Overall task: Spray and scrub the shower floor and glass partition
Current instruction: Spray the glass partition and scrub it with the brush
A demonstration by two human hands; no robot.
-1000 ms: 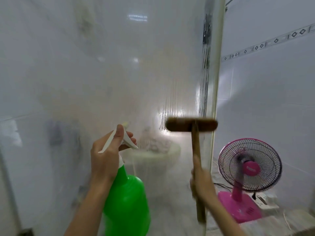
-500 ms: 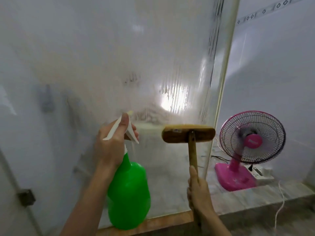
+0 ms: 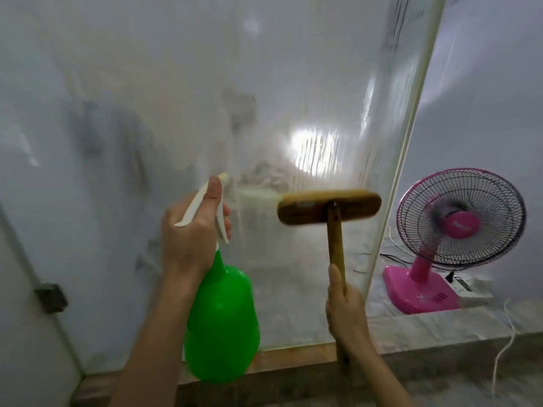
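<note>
We stand in front of the glass point(image 3: 176, 98). It is cloudy, with wet streaks running down it. Our left hand point(image 3: 191, 239) grips the neck of a green bottle point(image 3: 223, 324). The thumb lies up along the white sprayer point(image 3: 202, 201) and the fingers curl round the trigger. The nozzle points at the glass from close by.

Our right hand point(image 3: 346, 312) is wrapped round the wooden stick of a brush point(image 3: 329, 208), with the thumb lying up along it. The brush head lies flat across, right at the glass and near its right edge. We cannot tell if the bristles touch the glass. A small pale sticker point(image 3: 305, 204) sits on the back of the brush head, but its writing is too blurry to read. Our hands are apart, and the bottle is to the left of the brush.

Past the right edge of the glass, a pink fan point(image 3: 458, 218) stands on a stone ledge point(image 3: 440, 321). There is writing on the fan's pink middle, too small to read. A white power strip point(image 3: 470, 286) lies just beside the fan's foot. A white cord point(image 3: 509, 327) hangs down over the ledge. Low at the left side of the glass sits a dark clip point(image 3: 50, 298).
</note>
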